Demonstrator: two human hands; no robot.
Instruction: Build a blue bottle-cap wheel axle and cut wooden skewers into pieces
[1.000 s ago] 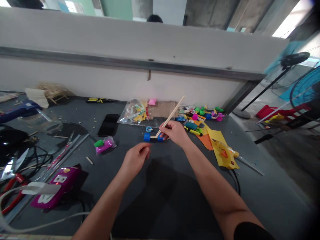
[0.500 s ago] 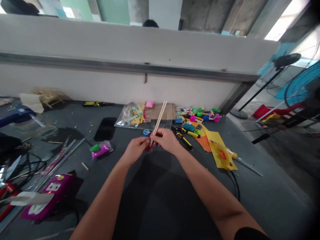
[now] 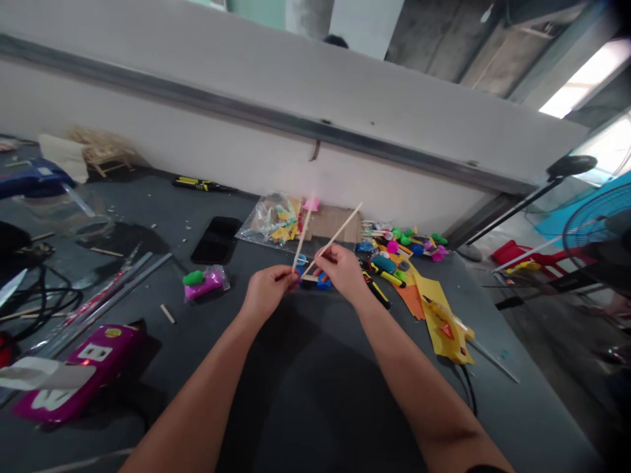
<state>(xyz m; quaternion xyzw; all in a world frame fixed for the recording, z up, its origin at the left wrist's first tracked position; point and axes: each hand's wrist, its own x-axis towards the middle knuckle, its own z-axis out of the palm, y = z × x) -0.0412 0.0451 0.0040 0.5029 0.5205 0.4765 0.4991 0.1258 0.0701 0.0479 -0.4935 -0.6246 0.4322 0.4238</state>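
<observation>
Left hand [image 3: 269,292]: fingers [image 3: 290,278] pinched closed on the lower end of a thin pale wooden stick [image 3: 304,233], which stands nearly upright and leans slightly to the right.

Right hand [image 3: 342,270]: fingers [image 3: 319,260] pinched closed on a second thin pale wooden stick [image 3: 335,231], which slants up and to the right; its lower end points toward the left fingertips.

Between the hands: the two sticks' lower ends sit just beside each other; whether they touch is too small to tell.

Under the hands: two blue plastic caps joined by a pale wooden strip [image 3: 311,281] lie on the dark grey bench [image 3: 276,401], partly hidden by the fingers.

Beyond the hands: a clear plastic bag of scraps [image 3: 263,220], a brown cardboard piece [image 3: 335,223], and a black smartphone [image 3: 215,240].

Right side: a yellow-handled utility knife [image 3: 377,293], orange paper [image 3: 409,299], and yellow paper [image 3: 444,328] lie near a heap of small bright plastic parts [image 3: 401,244].

Left side: a pink-and-green clay packet [image 3: 206,284] and a magenta plastic case marked B [image 3: 73,374].

Behind: a low white partition wall [image 3: 246,131], with the top of a person's head [image 3: 336,41] beyond it.
</observation>
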